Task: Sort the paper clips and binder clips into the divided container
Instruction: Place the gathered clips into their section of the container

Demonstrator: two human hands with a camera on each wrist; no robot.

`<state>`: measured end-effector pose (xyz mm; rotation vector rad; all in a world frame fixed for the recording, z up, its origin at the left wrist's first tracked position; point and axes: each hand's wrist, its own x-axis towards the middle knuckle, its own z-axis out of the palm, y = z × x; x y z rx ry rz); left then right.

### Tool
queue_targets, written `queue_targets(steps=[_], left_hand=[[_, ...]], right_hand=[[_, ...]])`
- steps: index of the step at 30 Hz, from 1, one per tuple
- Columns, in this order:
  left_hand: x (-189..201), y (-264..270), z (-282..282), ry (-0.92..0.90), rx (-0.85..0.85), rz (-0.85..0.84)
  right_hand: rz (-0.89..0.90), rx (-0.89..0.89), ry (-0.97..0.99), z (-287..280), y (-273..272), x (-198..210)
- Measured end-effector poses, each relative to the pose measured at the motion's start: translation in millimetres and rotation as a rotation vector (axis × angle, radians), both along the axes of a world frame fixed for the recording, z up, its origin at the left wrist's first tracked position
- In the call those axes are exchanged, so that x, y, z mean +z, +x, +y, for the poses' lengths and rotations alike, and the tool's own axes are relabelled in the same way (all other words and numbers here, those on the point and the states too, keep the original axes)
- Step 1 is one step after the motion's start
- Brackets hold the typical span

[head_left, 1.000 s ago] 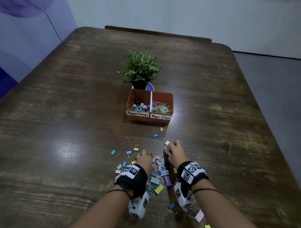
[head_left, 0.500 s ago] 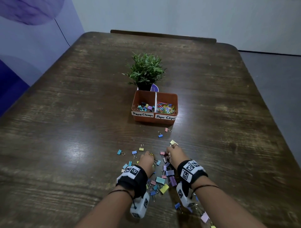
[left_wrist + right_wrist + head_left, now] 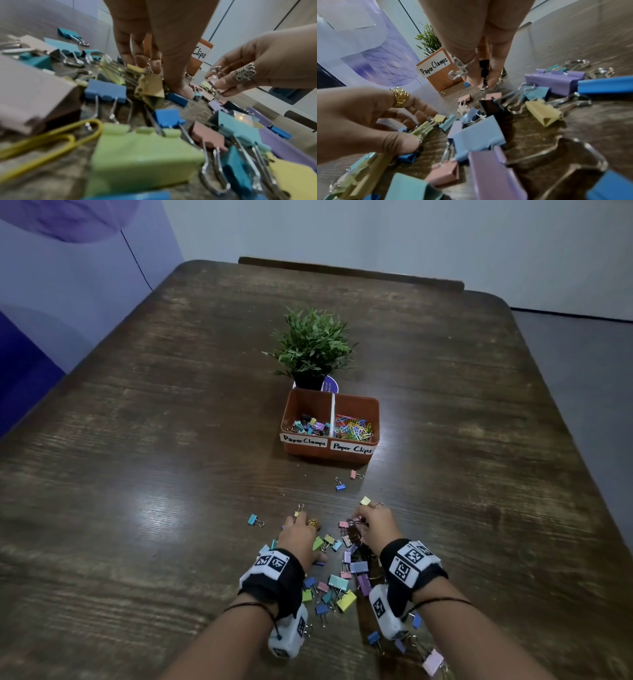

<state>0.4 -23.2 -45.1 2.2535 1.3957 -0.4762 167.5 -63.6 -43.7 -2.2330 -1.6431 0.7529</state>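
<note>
Dozens of binder clips [image 3: 337, 580] sit scattered near us, well short of the divided container [image 3: 330, 453]. Our left hand [image 3: 297, 537] pinches a yellow clip, our right hand [image 3: 376, 523] a pink one. They're light, stiff and springy; we'd pinch the bodies, since the wire handles flop.

Bare table [image 3: 171, 508] lies left and right of the container [image 3: 329, 455]; a plant [image 3: 313, 347] blocks its far side.

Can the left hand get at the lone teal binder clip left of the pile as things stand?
Probably yes. The teal binder clip lies alone on bare wooden table, left of the left hand, nothing between; but that hand already pinches a yellow binder clip.
</note>
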Motion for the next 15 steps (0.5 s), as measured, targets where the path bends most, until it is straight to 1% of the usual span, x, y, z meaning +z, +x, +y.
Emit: queue_targets(steps=[2,4,7,11,13,15], left_hand=[[-1,3,5,-0.026,-0.001,0.048],[-4,1,7,-0.027,-0.019,0.045],[-9,-9,7,0.069,-0.044,-0.068],[-8,-19,8,0.181,-0.088,-0.130],[-6,-21,12,0.203,-0.056,-0.171],[-7,-23,18,0.182,0.015,-0.234]], right_hand=[[0.006,-0.008,0.014,-1,-1,2],[0.022,-0.020,0.022,-2,-3,3],[0.064,-0.070,0.035,-1,-5,7],[0.130,-0.091,0.064,3,-10,19],[0.176,-0.089,0.102,8,-13,27],[0.214,-0.072,0.196,20,-17,39]])
